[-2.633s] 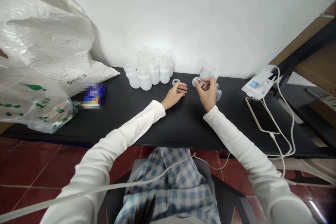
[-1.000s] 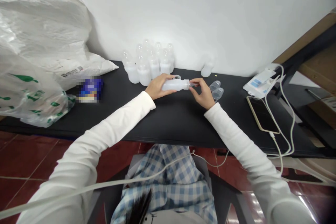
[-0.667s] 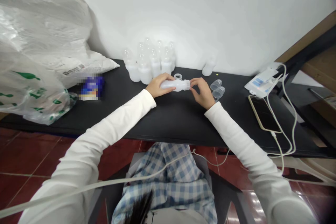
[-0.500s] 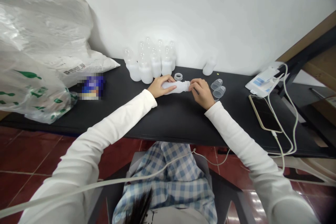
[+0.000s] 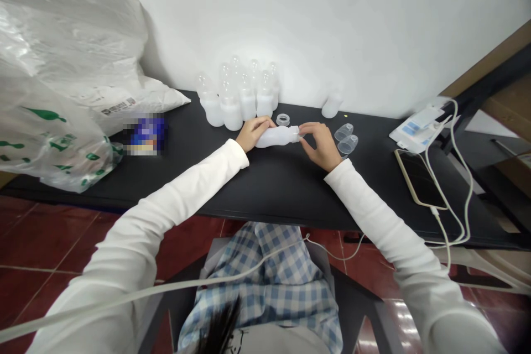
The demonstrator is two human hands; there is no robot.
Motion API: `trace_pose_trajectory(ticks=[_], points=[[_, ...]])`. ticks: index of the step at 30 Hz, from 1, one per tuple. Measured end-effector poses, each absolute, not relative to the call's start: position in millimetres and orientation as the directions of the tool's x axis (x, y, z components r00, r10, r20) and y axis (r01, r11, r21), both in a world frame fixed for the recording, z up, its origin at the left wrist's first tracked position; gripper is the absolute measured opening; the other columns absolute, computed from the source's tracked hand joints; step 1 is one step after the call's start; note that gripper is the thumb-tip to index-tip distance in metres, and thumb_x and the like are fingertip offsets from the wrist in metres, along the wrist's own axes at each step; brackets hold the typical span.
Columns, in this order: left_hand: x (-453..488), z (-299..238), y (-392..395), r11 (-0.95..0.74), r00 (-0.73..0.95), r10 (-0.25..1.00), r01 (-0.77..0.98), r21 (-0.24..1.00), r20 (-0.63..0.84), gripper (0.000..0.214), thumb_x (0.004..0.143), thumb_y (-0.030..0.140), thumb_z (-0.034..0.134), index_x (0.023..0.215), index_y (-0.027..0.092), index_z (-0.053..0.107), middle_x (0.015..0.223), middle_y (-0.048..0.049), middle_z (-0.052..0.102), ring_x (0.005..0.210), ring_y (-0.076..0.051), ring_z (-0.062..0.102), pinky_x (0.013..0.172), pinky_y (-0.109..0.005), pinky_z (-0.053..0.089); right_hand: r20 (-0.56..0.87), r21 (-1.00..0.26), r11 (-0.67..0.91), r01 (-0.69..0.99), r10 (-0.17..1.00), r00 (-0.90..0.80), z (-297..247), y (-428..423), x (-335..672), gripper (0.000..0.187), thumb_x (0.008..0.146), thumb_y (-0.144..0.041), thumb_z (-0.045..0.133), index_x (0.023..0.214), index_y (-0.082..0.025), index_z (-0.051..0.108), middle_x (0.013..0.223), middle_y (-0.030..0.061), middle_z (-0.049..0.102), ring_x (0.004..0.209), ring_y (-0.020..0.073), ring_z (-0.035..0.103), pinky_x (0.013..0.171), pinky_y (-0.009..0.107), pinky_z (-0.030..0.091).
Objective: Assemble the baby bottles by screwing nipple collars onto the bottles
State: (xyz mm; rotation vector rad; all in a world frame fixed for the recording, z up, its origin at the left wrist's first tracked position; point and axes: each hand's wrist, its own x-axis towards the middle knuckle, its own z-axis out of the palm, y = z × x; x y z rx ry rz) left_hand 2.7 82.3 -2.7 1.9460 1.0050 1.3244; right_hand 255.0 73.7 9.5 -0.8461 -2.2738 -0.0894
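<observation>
- Clock centred on the held bottle (image 5: 277,136); 12 o'clock points to the wall (image 5: 373,27). Bottle is translucent white, tipped on its side over the black table (image 5: 282,188), neck toward 3 o'clock. Contact with the tabletop: cannot tell.
- Left hand (image 5: 253,134): on the 9 o'clock end of the bottle, fingers and thumb closed around its body.
- Right hand (image 5: 322,145): at the 3 o'clock end, thumb and forefinger pinching a small clear piece (image 5: 300,133) at the bottle's mouth. Piece largely hidden by the fingers; shape not readable.
- Translucent ring (image 5: 282,119): lies flat on the table at 12 o'clock, just beside the bottle.
- Cluster of bottles with clear domed caps (image 5: 232,113): upright, between 10 and 11 o'clock, near the left hand.
- Single bottle (image 5: 331,107): 2 o'clock, close to the wall; upper part hard to make out.
- Clear caps (image 5: 347,144): lying at 3 o'clock, just beyond the right hand.
- Phone (image 5: 420,178) with cable plugged in: between 3 and 4 o'clock, well apart.
- Blue packet (image 5: 147,134): 9 o'clock, well apart, pixelated.
</observation>
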Motion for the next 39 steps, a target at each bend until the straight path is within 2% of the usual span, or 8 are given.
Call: trace_pose_trajectory(ticks=[7,11,15,22,25,28,33,39], points=[[-3.5,4.7,73.4,-0.656,0.285,0.754,0.376,0.655,0.591,0.05,0.1,0.054,0.039,0.094,0.015,0.069,0.093,-0.0071,0.073,0.088,-0.02,0.069,0.083,-0.032,0.052,0.595,-0.247,0.776,0.58,0.595,-0.541,13.1,69.4,256.8,0.024,0.097,-0.037,0.049,0.115,-0.022,0.055,0.107,0.0108,0.069,0.095,0.0272,0.061,0.088,0.044,0.043],[-10.0,8.0,69.8,-0.766,0.432,0.632,0.476,0.432,0.643,0.049,0.094,0.059,0.053,0.112,0.016,0.067,0.106,-0.0096,0.073,0.098,-0.022,0.07,0.085,-0.032,0.054,0.619,-0.327,0.791,0.518,0.593,-0.515,9.5,68.3,256.1,0.032,0.099,-0.043,0.045,0.12,-0.021,0.051,0.106,0.0113,0.066,0.093,0.0258,0.06,0.086,0.044,0.045],[-11.5,7.4,71.7,-0.793,0.529,0.558,0.568,0.221,0.639,0.066,0.086,0.064,0.064,0.135,0.019,0.058,0.111,-0.0104,0.07,0.1,-0.023,0.07,0.07,-0.028,0.054,0.636,-0.406,0.781,0.475,0.615,-0.466,8.6,67.8,255.4,0.035,0.1,-0.048,0.04,0.122,-0.022,0.046,0.099,0.0085,0.064,0.087,0.024,0.06,0.085,0.044,0.046],[-6.9,1.8,81.2,-0.813,0.598,0.416,0.583,-0.015,0.685,0.059,0.092,0.056,0.061,0.139,0.02,0.056,0.113,-0.0135,0.065,0.101,-0.024,0.067,0.082,-0.037,0.057,0.57,-0.506,0.702,0.502,0.709,-0.416,9.3,66.5,251.2,0.036,0.103,-0.051,0.03,0.119,-0.023,0.046,0.065,-0.0028,0.054,0.062,0.0206,0.054,0.081,0.043,0.045],[-6.8,1.5,81.9,-0.804,0.609,0.432,0.595,-0.023,0.666,0.055,0.094,0.053,0.058,0.139,0.022,0.056,0.117,-0.0148,0.065,0.103,-0.026,0.066,0.087,-0.041,0.055,0.539,-0.513,0.66,0.548,0.745,-0.393,10.3,65.5,249.9,0.036,0.105,-0.046,0.027,0.122,-0.022,0.046,0.062,-0.0037,0.054,0.06,0.0205,0.055,0.081,0.042,0.044],[-7.2,1.9,81.7,-0.807,0.613,0.467,0.589,0.025,0.638,0.055,0.095,0.052,0.059,0.141,0.023,0.055,0.122,-0.0157,0.064,0.107,-0.027,0.066,0.091,-0.044,0.054,0.522,-0.425,0.662,0.618,0.737,-0.43,12.5,65.3,250.0,0.036,0.105,-0.042,0.027,0.121,-0.021,0.051,0.07,-0.0001,0.062,0.065,0.0205,0.059,0.083,0.041,0.042],[-7.8,0.8,83.5,-0.795,0.598,0.518,0.601,0.086,0.612,0.057,0.094,0.053,0.059,0.14,0.02,0.056,0.133,-0.0171,0.063,0.119,-0.03,0.063,0.099,-0.046,0.051,0.505,-0.226,0.702,0.676,0.677,-0.535,11.0,68.4,251.4,0.045,0.095,-0.05,0.053,0.128,-0.019,0.053,0.086,0.006,0.069,0.082,0.0254,0.063,0.085,0.039,0.039],[-8.7,0.5,84.8,-0.805,0.598,0.525,0.58,0.124,0.606,0.056,0.095,0.054,0.057,0.14,0.02,0.057,0.133,-0.0153,0.067,0.122,-0.03,0.061,0.104,-0.046,0.046,0.535,-0.103,0.691,0.716,0.645,-0.546,9.9,72.8,255.3,0.042,0.095,-0.051,0.055,0.125,-0.022,0.058,0.089,0.0068,0.069,0.084,0.0257,0.06,0.083,0.038,0.037]])
